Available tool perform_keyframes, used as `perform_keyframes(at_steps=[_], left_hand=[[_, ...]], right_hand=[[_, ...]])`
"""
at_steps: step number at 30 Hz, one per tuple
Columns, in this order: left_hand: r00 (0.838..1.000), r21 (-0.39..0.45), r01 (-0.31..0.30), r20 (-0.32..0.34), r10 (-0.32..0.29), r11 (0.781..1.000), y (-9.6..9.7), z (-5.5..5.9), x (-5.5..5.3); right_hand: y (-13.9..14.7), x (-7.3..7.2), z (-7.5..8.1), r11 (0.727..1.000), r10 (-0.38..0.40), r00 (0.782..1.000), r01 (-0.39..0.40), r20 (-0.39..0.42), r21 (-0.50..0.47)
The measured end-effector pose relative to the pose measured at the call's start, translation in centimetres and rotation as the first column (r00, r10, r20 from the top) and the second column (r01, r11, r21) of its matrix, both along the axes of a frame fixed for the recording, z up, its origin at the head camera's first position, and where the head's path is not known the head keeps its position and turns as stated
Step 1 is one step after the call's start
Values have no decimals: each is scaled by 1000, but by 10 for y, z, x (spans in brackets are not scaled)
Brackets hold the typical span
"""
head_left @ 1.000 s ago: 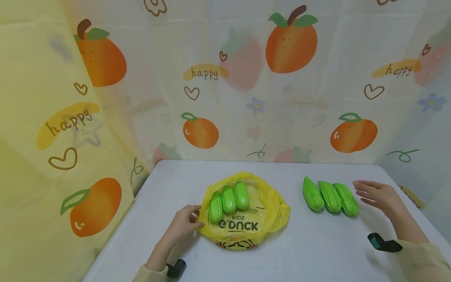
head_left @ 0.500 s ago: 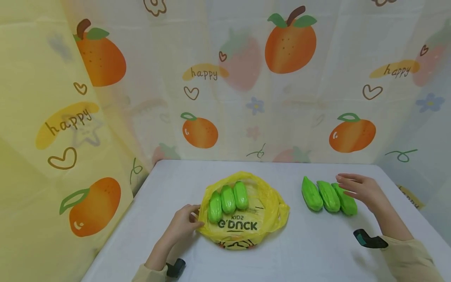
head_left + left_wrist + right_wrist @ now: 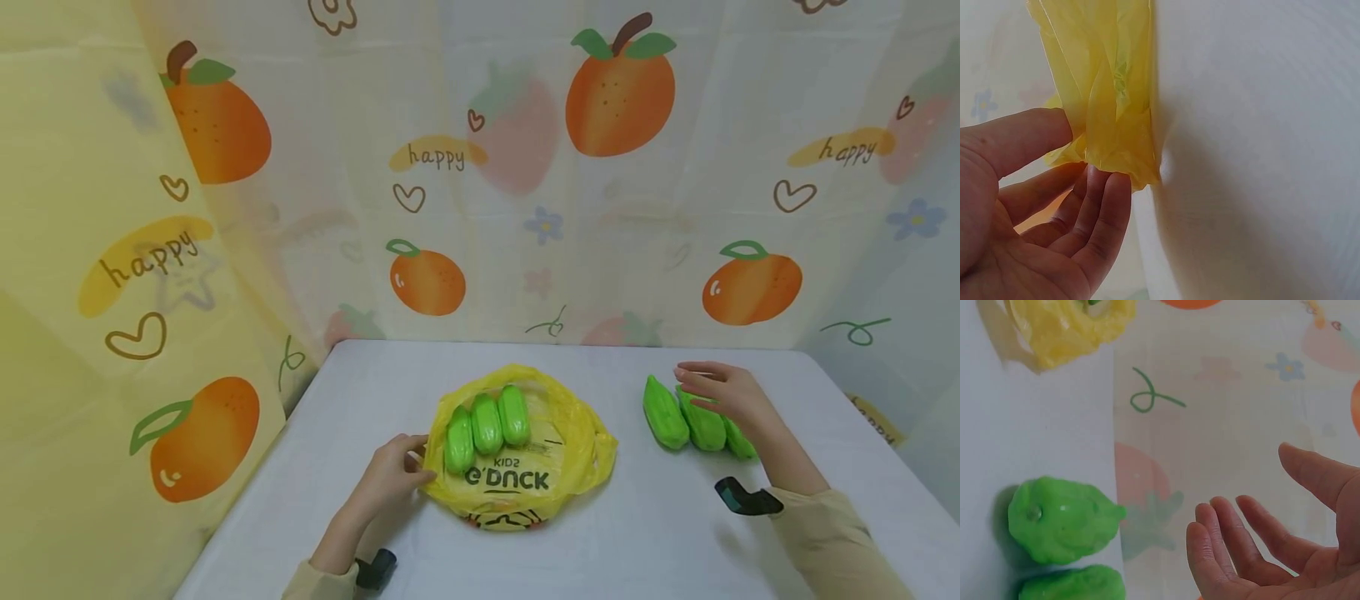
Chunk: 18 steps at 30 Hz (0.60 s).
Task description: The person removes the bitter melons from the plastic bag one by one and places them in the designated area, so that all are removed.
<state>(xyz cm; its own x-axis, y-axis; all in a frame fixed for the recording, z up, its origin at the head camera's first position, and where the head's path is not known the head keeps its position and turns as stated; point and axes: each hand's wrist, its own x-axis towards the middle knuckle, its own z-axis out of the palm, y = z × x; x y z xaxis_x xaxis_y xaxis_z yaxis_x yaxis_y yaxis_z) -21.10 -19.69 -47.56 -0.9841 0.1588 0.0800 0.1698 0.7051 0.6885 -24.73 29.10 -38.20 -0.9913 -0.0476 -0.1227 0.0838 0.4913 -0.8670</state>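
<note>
At the middle of the table lies a yellow plastic bag (image 3: 588,433), its mouth spread wide and dark lettering showing inside. Three glossy green bitter melons (image 3: 487,425) rest side by side in it. My left hand (image 3: 392,471) holds the bag's left rim; the left wrist view has the thumb (image 3: 1029,137) on one side of the film and fingertips at its lower edge. To the right, three more green bitter melons (image 3: 664,414) lie in a row on the cloth. Over them hovers my right hand (image 3: 731,396), fingers loosely extended and nothing held, partly hiding the middle and right ones.
A white cloth covers the table (image 3: 630,533). Behind it hangs a curtain (image 3: 600,225) printed with oranges, and a yellowish curtain (image 3: 45,375) closes the left side. Each wrist wears a small black device (image 3: 747,497).
My right hand has moved left, from beside the right-hand row of bitter melons to above it. The left hand stays at the bag's rim, and the bag keeps its place.
</note>
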Motion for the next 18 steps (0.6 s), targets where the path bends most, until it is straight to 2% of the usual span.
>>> perform_keyframes(at_steps=[18], left_hand=[[999,-3,20,-37,-20,1000,-1,1,2]], right_hand=[[-51,-16,0,998,33,999,-32,23,-47]])
